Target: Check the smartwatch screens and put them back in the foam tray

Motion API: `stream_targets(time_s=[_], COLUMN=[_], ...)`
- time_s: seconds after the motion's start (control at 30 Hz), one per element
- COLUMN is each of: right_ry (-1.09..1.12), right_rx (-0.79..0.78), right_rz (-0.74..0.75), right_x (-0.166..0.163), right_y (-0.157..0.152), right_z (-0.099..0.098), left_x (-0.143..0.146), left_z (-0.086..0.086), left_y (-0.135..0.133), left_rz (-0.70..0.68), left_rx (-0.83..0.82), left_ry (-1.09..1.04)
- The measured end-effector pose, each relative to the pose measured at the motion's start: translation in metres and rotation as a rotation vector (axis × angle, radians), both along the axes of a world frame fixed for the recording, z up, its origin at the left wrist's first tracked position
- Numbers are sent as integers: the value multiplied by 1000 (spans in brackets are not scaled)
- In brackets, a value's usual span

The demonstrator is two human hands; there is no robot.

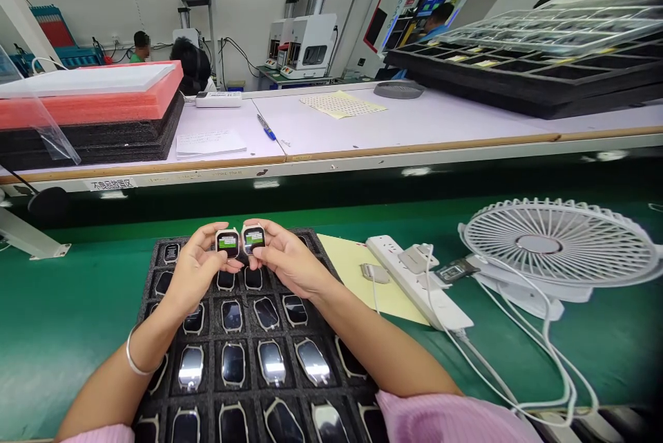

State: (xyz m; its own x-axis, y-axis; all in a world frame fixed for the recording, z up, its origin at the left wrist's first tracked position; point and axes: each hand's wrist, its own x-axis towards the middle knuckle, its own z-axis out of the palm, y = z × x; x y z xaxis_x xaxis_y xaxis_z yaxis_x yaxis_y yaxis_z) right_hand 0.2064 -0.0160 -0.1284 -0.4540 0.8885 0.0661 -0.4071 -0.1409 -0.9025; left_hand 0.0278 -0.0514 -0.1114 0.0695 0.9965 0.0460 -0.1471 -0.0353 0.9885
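Observation:
My left hand [199, 265] is closed on a smartwatch body [228, 241] without straps, thumb at its lower edge. A second smartwatch body [253, 238] is held in my right hand [284, 256]. Both watches are side by side, nearly touching, with lit screens that show a green and white band facing me. Below them lies a black foam tray [247, 332] with rows of compartments. Several more watch bodies, such as one dark-screened watch [233, 364], rest in these. My forearms hide part of the tray's sides.
Right of the tray are a yellow sheet [336, 256], a white power strip [429, 291] with cables, and a white fan [559, 242]. A raised shelf [207, 115] behind carries red and black foam [155, 101], a pen [266, 127] and stacked black trays [518, 83]. Other people are beyond.

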Motion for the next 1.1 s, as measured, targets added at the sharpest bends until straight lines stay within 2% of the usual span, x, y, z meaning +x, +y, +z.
stream_targets(time_s=[0.87, 1.0, 1.1], right_ry=[22, 70, 103], right_rx=[5, -8, 48], right_rz=[3, 12, 32], right_x=[-1, -1, -2], right_y=[-2, 3, 16], right_z=[0, 9, 28], left_x=[0, -1, -1], left_z=[1, 9, 27], left_y=[-4, 1, 13], left_rz=[4, -2, -6], left_rx=[-30, 1, 84], left_ry=[-44, -65, -83])
